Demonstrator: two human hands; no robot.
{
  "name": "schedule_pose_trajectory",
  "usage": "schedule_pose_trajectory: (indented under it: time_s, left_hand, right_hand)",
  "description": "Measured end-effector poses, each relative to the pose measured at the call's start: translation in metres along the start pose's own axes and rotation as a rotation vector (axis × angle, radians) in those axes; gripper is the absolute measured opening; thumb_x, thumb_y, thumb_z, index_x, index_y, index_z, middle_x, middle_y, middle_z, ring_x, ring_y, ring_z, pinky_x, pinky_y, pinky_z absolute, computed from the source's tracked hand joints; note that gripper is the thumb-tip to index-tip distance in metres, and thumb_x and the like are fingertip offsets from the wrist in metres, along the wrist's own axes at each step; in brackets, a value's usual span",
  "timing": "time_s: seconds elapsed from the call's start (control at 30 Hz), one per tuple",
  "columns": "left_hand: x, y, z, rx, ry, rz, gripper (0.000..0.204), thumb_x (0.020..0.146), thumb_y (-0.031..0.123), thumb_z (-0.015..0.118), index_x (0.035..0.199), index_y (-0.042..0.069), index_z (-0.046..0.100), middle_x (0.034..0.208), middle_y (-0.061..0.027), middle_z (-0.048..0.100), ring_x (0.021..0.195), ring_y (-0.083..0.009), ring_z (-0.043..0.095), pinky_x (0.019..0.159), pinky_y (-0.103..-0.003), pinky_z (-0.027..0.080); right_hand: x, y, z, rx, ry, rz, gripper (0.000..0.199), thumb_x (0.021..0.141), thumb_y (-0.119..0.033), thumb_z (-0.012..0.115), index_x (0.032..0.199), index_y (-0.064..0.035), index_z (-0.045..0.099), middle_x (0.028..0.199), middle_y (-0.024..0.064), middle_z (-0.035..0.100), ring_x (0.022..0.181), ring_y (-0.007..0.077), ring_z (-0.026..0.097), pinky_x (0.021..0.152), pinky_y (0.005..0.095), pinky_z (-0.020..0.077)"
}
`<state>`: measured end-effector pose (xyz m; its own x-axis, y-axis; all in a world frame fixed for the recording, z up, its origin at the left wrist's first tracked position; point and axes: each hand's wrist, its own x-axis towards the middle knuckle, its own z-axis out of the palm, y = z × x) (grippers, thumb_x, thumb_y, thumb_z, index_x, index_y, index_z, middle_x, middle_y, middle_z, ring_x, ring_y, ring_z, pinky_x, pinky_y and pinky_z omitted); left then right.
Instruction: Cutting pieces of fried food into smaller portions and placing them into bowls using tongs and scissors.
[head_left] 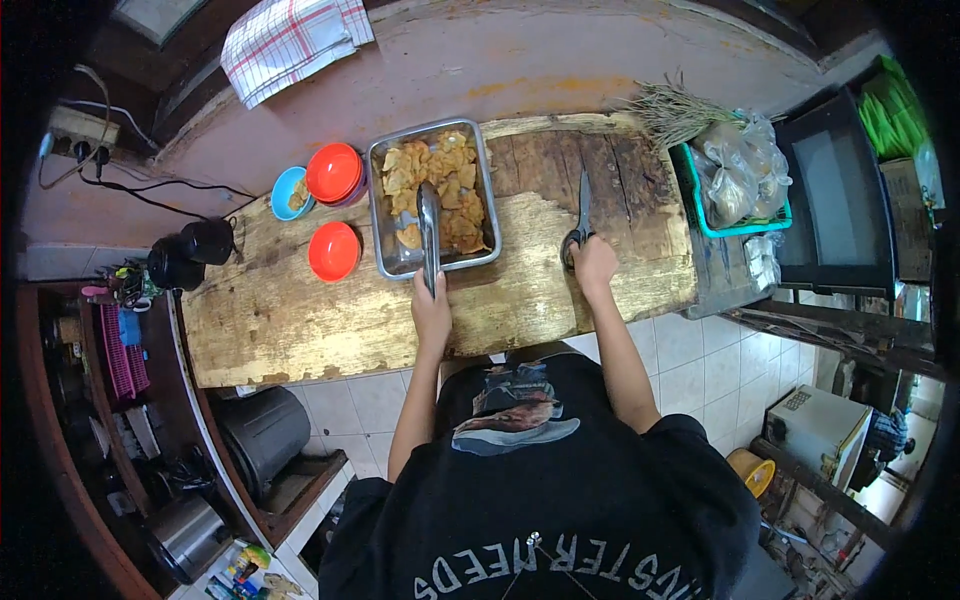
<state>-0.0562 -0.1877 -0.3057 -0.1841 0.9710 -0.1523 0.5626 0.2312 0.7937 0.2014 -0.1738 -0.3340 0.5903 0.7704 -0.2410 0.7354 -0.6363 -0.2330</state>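
Note:
My left hand [432,314] is closed round the lower end of metal tongs [429,230]. The tongs reach over the near rim of a rectangular metal tray [494,205], their far end over golden-brown fried pieces [460,185]. Whether the tips grip a piece is hard to see. On the right, my right hand [596,262] is closed on the dark handles of a pair of scissors [585,205]. The blades point away from me over the wooden table, close together, with nothing visible between them.
Left of the tray are stacked red bowls [334,172], a single red bowl [334,251] and a blue bowl [283,193] with a piece of food inside. A green basket [745,230] of plastic bags stands at the worn table's [300,330] right end. Black cups [208,241] sit at the left.

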Motion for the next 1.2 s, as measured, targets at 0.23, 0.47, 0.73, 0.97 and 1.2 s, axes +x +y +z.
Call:
schedule_pose_trajectory:
  time_s: [0.23, 0.47, 0.73, 0.97, 1.2]
  left_hand:
    - [-0.012, -0.003, -0.024, -0.024, -0.1, -0.142, 0.031, 0.085, 0.028, 0.038, 0.1, 0.001, 0.044, 0.065, -0.0223, 0.05, 0.06, -0.0359, 0.049, 0.054, -0.041, 0.035]
    - [-0.019, -0.023, -0.046, -0.02, -0.065, -0.14, 0.038, 0.083, 0.035, 0.04, 0.094, -0.001, 0.047, 0.062, -0.0195, 0.05, 0.057, -0.032, 0.049, 0.055, -0.037, 0.037]
    - [-0.009, -0.016, -0.091, -0.397, -0.363, -0.617, 0.044, 0.082, 0.047, 0.037, 0.097, 0.007, 0.049, 0.055, 0.0029, 0.035, 0.038, -0.0027, 0.03, 0.033, -0.017, 0.023]
    - [0.024, -0.017, -0.12, -0.346, -0.475, -0.705, 0.051, 0.076, 0.057, 0.039, 0.083, 0.007, 0.043, 0.054, -0.0019, 0.04, 0.037, -0.0054, 0.035, 0.032, -0.017, 0.024]
    - [0.045, -0.008, -0.145, -0.26, -0.568, -0.735, 0.053, 0.077, 0.057, 0.038, 0.081, 0.004, 0.042, 0.054, -0.0052, 0.042, 0.036, -0.0059, 0.036, 0.03, -0.017, 0.026]
  right_hand:
    - [-0.002, 0.012, -0.005, 0.26, -0.13, 0.013, 0.033, 0.063, -0.029, 0.063, 0.065, 0.0033, 0.057, 0.063, 0.0192, 0.057, 0.063, 0.0307, 0.058, 0.056, 0.0371, 0.044]
    - [-0.052, -0.005, -0.013, 0.989, -0.49, -0.071, 0.023, 0.064, -0.021, 0.068, 0.07, -0.0019, 0.057, 0.056, 0.0006, 0.052, 0.047, 0.006, 0.046, 0.043, 0.0188, 0.0349]
    - [-0.081, -0.036, -0.024, 1.275, -0.716, -0.112, 0.018, 0.067, -0.009, 0.062, 0.078, -0.0012, 0.05, 0.068, 0.0067, 0.058, 0.058, 0.0088, 0.052, 0.053, 0.0198, 0.04]
    - [-0.091, -0.048, -0.038, 1.409, -0.781, -0.005, 0.022, 0.073, -0.019, 0.059, 0.081, -0.0055, 0.044, 0.06, 0.0017, 0.053, 0.048, 0.0052, 0.042, 0.044, 0.0191, 0.0325]
    - [-0.093, -0.046, -0.045, 1.155, -0.819, -0.132, 0.034, 0.076, -0.037, 0.054, 0.082, -0.0069, 0.042, 0.052, -0.0031, 0.045, 0.041, 0.0025, 0.038, 0.035, 0.0157, 0.023]
